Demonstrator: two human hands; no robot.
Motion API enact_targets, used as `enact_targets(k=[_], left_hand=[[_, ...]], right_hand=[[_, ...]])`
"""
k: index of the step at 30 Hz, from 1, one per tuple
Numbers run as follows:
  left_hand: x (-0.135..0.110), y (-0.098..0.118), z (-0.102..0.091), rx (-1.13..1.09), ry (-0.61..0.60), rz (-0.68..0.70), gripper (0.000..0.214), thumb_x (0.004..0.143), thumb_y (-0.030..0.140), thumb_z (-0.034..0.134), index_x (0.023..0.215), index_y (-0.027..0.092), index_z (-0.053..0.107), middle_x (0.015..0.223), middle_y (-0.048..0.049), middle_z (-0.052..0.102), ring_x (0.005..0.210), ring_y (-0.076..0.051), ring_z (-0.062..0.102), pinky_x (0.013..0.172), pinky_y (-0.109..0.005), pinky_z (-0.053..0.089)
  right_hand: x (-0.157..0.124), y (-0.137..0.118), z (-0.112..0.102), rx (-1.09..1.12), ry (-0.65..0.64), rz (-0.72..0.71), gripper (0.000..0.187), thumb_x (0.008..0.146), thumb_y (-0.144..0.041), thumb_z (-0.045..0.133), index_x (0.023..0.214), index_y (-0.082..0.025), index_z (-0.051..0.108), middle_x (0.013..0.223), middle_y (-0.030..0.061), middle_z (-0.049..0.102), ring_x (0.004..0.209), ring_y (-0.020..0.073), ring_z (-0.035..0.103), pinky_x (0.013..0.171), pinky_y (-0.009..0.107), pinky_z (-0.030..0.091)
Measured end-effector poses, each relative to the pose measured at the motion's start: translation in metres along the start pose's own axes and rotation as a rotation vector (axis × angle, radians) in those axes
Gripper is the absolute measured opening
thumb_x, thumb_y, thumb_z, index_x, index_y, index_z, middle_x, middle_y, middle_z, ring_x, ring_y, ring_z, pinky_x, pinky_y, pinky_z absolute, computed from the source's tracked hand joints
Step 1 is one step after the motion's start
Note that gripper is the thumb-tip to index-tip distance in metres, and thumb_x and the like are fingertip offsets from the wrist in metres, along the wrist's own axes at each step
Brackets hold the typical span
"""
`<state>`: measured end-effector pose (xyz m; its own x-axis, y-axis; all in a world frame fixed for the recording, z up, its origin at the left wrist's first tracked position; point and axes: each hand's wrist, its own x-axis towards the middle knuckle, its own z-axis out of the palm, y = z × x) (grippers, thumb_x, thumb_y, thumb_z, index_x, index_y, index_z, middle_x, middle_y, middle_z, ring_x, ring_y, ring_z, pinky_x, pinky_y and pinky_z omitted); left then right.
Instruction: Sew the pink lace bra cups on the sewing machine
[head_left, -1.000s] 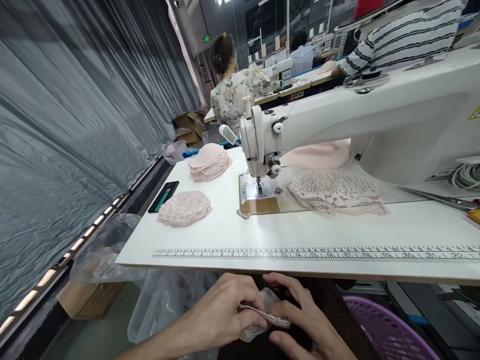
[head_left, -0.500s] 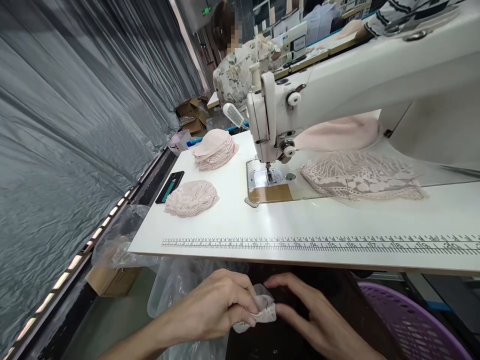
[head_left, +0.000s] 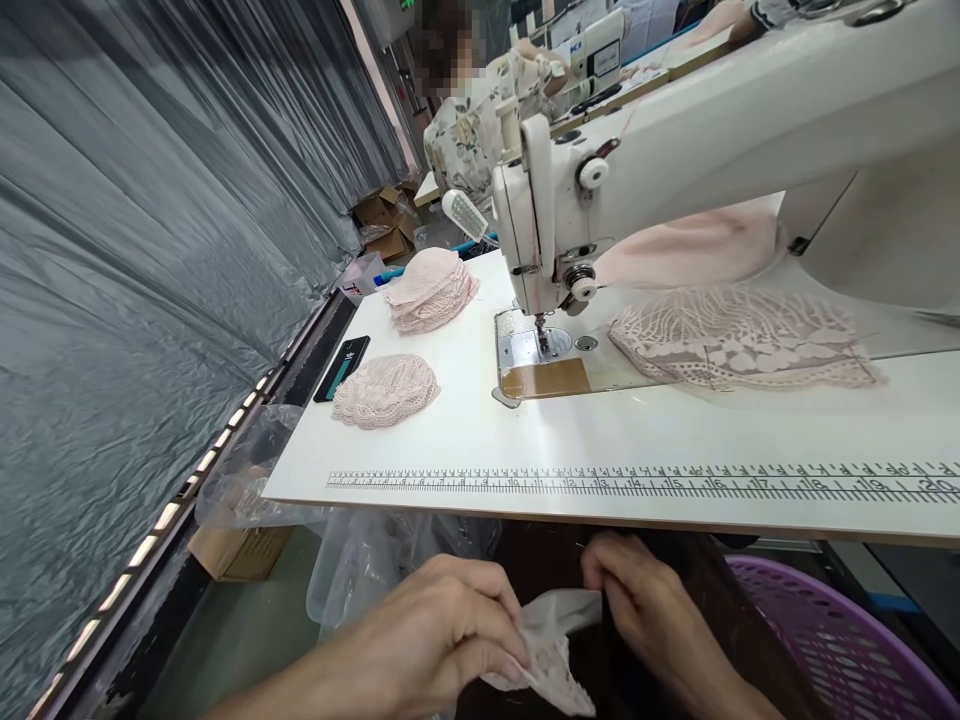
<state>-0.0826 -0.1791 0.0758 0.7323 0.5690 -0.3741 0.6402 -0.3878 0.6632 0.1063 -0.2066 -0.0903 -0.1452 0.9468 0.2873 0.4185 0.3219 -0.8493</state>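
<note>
Below the table's front edge, my left hand (head_left: 442,635) and my right hand (head_left: 649,605) both pinch a small pale pink lace piece (head_left: 551,650). The left hand grips its lower left part; the right hand's fingers are closed on its upper right corner. On the white table (head_left: 600,440) above stands a white sewing machine (head_left: 600,170) with its needle over the metal plate (head_left: 536,355). A flat lace piece (head_left: 386,390) and a stack of pink pieces (head_left: 431,288) lie to the machine's left. More lace (head_left: 735,335) lies under the machine's arm.
A black phone (head_left: 342,367) lies by the table's left edge. A printed ruler (head_left: 637,483) runs along the front. Clear plastic bags (head_left: 360,560) and a cardboard box (head_left: 236,550) sit at lower left, a purple basket (head_left: 840,650) at lower right. A grey curtain (head_left: 150,250) hangs left. Other people work behind.
My hands have drawn apart, spreading the lace piece between them; the right hand moved up and right. The view tilted slightly lower and nearer to the table.
</note>
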Motion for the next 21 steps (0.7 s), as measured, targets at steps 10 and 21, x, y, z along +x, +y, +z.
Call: enact_targets(k=[10,21], left_hand=[[0.013,-0.013,-0.002,-0.047,0.061,-0.021,0.009,0.083,0.016,0.061,0.086,0.016,0.070,0.093,-0.0014,0.064,0.086,-0.011,0.061,0.078,-0.017,0.042],[0.018,-0.019,0.000,-0.104,0.143,-0.045,0.011,0.077,0.024,0.068,0.083,0.016,0.071,0.086,-0.0006,0.065,0.078,-0.010,0.061,0.069,-0.017,0.042]], right_hand=[[-0.005,-0.039,-0.014,0.370,-0.315,0.051,0.044,0.085,-0.030,0.055,0.124,-0.032,0.036,0.117,0.0031,0.052,0.110,0.0194,0.050,0.090,0.033,0.043],[0.022,-0.040,-0.016,0.412,-0.336,0.040,0.015,0.088,-0.036,0.053,0.079,-0.023,0.052,0.082,-0.0009,0.057,0.080,0.0160,0.054,0.072,0.026,0.041]])
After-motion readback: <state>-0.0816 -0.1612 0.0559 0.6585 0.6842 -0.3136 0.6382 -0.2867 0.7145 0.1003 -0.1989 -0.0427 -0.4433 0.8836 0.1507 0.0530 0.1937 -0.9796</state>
